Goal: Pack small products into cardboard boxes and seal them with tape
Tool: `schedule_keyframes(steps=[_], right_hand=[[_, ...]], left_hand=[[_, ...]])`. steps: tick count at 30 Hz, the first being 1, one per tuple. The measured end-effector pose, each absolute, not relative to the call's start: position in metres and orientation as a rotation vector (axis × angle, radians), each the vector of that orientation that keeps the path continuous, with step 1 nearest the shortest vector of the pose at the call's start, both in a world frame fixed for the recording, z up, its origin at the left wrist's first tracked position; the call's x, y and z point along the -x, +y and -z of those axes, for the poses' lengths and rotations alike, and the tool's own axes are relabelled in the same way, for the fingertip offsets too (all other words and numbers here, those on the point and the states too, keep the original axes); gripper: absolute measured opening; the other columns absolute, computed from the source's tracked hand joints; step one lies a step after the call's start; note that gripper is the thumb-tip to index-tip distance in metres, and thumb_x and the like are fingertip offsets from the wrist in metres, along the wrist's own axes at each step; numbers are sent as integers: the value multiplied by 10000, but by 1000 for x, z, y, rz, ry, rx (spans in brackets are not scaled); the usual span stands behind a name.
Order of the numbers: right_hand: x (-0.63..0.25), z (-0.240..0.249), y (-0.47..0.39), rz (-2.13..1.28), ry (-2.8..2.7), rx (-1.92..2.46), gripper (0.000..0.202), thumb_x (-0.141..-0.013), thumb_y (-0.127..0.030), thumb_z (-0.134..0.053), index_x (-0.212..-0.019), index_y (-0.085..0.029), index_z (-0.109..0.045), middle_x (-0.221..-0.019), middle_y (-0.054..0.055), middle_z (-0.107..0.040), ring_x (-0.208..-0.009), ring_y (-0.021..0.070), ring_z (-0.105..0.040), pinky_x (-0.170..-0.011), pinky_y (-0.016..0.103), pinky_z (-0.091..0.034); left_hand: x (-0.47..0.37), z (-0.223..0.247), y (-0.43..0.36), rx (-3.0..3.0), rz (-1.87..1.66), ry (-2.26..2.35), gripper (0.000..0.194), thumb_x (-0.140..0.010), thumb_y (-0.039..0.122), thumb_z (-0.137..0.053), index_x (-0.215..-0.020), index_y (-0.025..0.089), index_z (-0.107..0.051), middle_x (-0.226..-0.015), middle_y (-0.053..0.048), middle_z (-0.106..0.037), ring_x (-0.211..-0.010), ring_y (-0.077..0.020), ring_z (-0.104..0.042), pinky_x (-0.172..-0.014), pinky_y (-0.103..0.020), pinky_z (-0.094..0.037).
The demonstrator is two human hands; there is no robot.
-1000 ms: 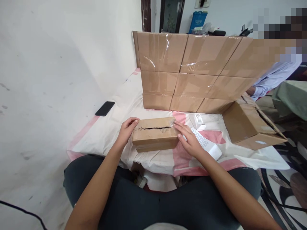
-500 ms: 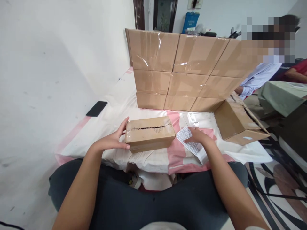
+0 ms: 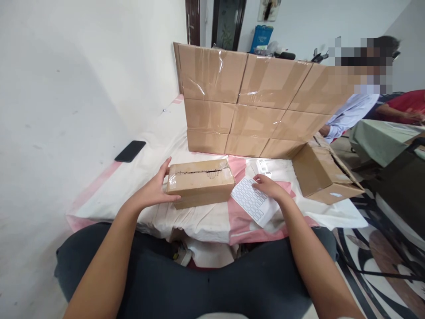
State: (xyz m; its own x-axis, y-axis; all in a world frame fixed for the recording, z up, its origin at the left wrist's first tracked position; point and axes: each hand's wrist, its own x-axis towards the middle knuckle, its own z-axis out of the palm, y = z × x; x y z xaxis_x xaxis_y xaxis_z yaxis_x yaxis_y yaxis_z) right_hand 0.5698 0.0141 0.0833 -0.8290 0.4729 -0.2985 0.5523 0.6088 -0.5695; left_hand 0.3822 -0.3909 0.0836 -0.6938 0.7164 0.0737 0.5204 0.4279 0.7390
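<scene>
A small taped cardboard box (image 3: 201, 188) lies on the cloth in front of me, with a torn dark slit along its top. My left hand (image 3: 156, 188) grips its left end, thumb along the front side and fingers behind. Just right of the box, a white sticker sheet (image 3: 250, 201) printed with rows of rounded rectangles is pinched at its upper edge by my right hand (image 3: 268, 186). A white paper with cut-outs (image 3: 264, 167) lies behind that hand.
A wall of stacked, taped cardboard boxes (image 3: 234, 99) stands at the back. An open cardboard box (image 3: 327, 177) lies on its side at the right. On the left rests a black phone (image 3: 130, 151) beside the white wall. A person's sleeve (image 3: 348, 113) shows behind the stack.
My right hand has closed on the sheet's upper edge, and the sheet now lies flatter and more fully in view. My left hand stays at the box's left end.
</scene>
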Motion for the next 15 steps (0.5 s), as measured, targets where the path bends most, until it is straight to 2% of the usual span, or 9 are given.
schedule_keyframes(steps=[1,3,5,8,11,13,15], right_hand=[[-571,-85,14,1099,2726,-809,155,-834,-268,-569,-952,-171,-587,-881,57,-623,-751,181,-595,-626,277,-452],[-574,-91,13,1233,2753,-655,178,-852,-358,-571,-851,-180,-584,-823,38,-602,-746,180,-572,-647,290,-463],[-579,-98,10,1328,2745,-487,271,-861,-449,-583,-825,-181,-605,-792,31,-599,-753,187,-563,-663,304,-476],[-588,-111,0,1406,2690,-286,358,-869,-529,-604,-843,-176,-653,-783,32,-613,-758,193,-562,-668,313,-485],[-597,-123,-13,1446,2642,-155,383,-882,-551,-613,-838,-176,-671,-777,24,-614,-737,178,-548,-657,303,-481],[-602,-128,-23,1462,2595,-67,381,-889,-547,-620,-862,-171,-674,-787,16,-612,-732,167,-543,-653,289,-477],[-607,-131,-34,1471,2528,37,365,-900,-524,-627,-922,-163,-673,-838,18,-625,-758,162,-555,-671,278,-482]], left_hand=[[-380,-83,-393,-1078,-1109,2442,1343,-657,530,-841,-1610,295,75,-1544,-200,-392,-1439,-378,-410,-1164,-565,-357],[-378,-83,-397,-1098,-1063,2474,1324,-677,544,-826,-1611,290,77,-1574,-210,-350,-1455,-393,-380,-1167,-576,-347],[-381,-88,-398,-1160,-1014,2536,1267,-716,563,-791,-1613,288,60,-1614,-200,-281,-1486,-397,-317,-1183,-587,-314],[-396,-105,-393,-1359,-1031,2668,1040,-814,538,-704,-1609,310,-73,-1642,-137,-231,-1513,-364,-247,-1212,-569,-272],[-420,-125,-384,-1638,-1112,2815,764,-864,441,-666,-1536,332,-318,-1542,-86,-411,-1433,-331,-379,-1190,-521,-313],[-438,-133,-376,-1811,-1174,2880,563,-859,373,-678,-1393,333,-504,-1358,-58,-588,-1273,-302,-536,-1115,-486,-382],[-456,-135,-368,-1952,-1271,2881,368,-845,315,-693,-1206,320,-620,-1121,-29,-693,-1055,-253,-640,-992,-438,-447]])
